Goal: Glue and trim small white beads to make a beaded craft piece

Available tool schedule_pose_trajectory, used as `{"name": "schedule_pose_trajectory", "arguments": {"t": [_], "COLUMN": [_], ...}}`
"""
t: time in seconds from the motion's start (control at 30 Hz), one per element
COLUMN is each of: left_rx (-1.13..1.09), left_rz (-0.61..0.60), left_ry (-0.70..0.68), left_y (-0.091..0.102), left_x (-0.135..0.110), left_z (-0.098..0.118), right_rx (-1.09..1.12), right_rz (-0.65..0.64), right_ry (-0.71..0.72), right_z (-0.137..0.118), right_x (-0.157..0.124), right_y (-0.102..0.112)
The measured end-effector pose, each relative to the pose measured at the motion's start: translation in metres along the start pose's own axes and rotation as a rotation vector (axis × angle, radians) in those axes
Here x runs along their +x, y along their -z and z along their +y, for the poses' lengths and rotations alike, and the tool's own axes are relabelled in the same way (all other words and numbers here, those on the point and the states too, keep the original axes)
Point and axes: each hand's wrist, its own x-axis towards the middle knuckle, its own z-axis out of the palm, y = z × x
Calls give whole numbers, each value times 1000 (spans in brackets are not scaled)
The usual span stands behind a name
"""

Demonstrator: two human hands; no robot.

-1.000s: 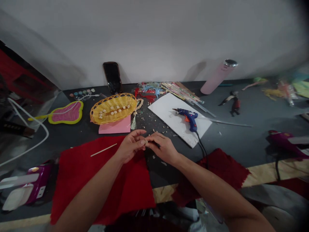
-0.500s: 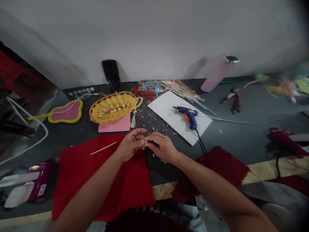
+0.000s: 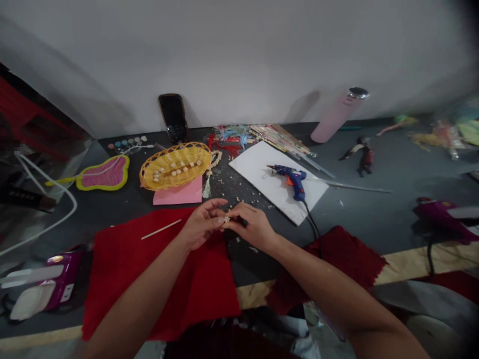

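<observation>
My left hand (image 3: 202, 224) and my right hand (image 3: 251, 227) meet fingertip to fingertip above the dark table, over the edge of a red cloth (image 3: 157, 269). Both pinch a small pale bead-like piece (image 3: 226, 219) between them. A thin wooden stick (image 3: 160, 230) lies on the cloth to the left. Behind the hands stands a yellow woven basket (image 3: 175, 166) with several pale beads in it, resting partly on a pink sheet (image 3: 178, 194). Loose beads are scattered on the table near the hands.
A blue glue gun (image 3: 294, 178) lies on a white board (image 3: 277, 180), its cord running toward me. A phone (image 3: 174, 117) and a pink bottle (image 3: 339, 116) lean on the wall. Purple devices sit at left (image 3: 48, 289) and right (image 3: 443, 214). A second red cloth (image 3: 337, 259) lies right.
Both hands stay together on the small piece, with only slight finger movement. The view has shifted a little.
</observation>
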Motion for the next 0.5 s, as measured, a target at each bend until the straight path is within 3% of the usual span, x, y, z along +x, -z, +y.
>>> {"name": "schedule_pose_trajectory", "arguments": {"t": [0.27, 0.5], "left_rx": [38, 29], "left_rz": [17, 9], "left_ry": [-5, 9], "left_y": [0, 1], "left_x": [0, 0], "left_z": [0, 1], "right_rx": [-10, -11], "right_rz": [-87, -79], "right_ry": [28, 69], "right_z": [3, 1], "right_x": [-1, 0], "right_y": [2, 3]}}
